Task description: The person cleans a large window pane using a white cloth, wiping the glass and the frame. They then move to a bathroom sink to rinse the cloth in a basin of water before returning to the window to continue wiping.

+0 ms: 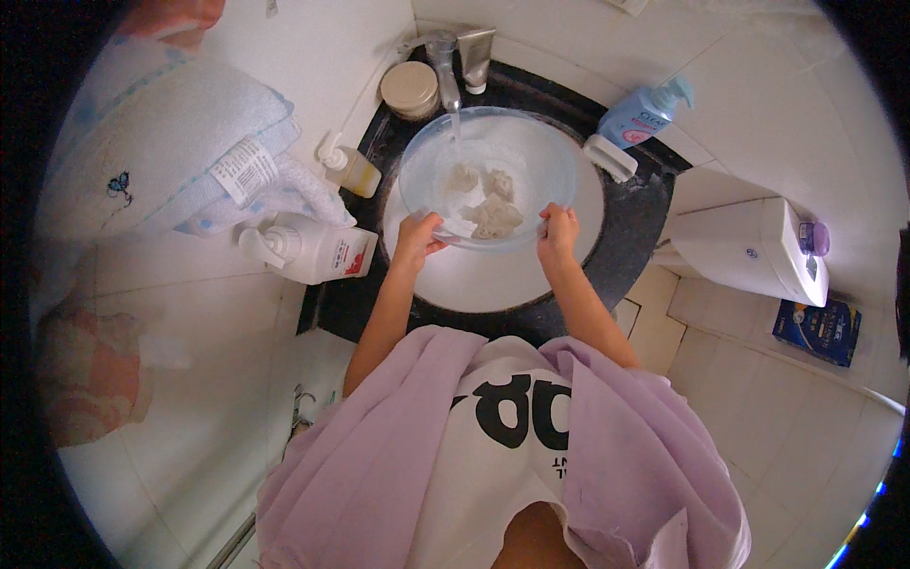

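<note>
A clear bluish plastic basin point(554, 163) is held by its near rim over the round white sink point(483, 288). My left hand point(419, 240) grips the rim at the near left, and my right hand point(557, 231) grips it at the near right. From the metal faucet point(446, 75) a stream of water runs into the basin. Several wet, pale greyish clumps lie inside, the largest clump point(495, 217) closest to me; their material I cannot tell.
Black stone counter point(629, 220) surrounds the sink. A round lidded jar point(410, 90) and a silver tube point(475, 60) stand behind. Pump bottles point(352, 171) point(320, 249) and towels point(178, 142) are left; a blue pump bottle point(640, 114) and white brush-like object point(610, 158) are right, beyond them a toilet tank point(739, 245).
</note>
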Tool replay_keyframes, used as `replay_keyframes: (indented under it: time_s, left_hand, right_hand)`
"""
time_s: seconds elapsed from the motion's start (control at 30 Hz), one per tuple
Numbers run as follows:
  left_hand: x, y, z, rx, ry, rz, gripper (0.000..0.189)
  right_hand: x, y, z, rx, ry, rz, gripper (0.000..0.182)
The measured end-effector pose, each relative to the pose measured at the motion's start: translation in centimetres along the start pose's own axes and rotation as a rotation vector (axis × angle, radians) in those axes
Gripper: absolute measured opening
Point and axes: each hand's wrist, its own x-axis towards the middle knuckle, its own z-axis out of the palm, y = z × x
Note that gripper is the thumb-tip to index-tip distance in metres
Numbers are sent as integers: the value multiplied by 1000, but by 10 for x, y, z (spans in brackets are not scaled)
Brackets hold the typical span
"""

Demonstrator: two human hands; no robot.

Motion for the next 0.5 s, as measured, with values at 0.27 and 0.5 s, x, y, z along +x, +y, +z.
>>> replay_keyframes:
  time_s: [0.27,0.5]
  left_hand:
    - [-6,3,-6,-9,-2,-28,32]
    - [-5,-18,0,-163,13,-72,21]
  right_hand:
    - [-8,-6,8,-73,10,48,9]
    - [1,-12,-1,-404,-42,-148,12]
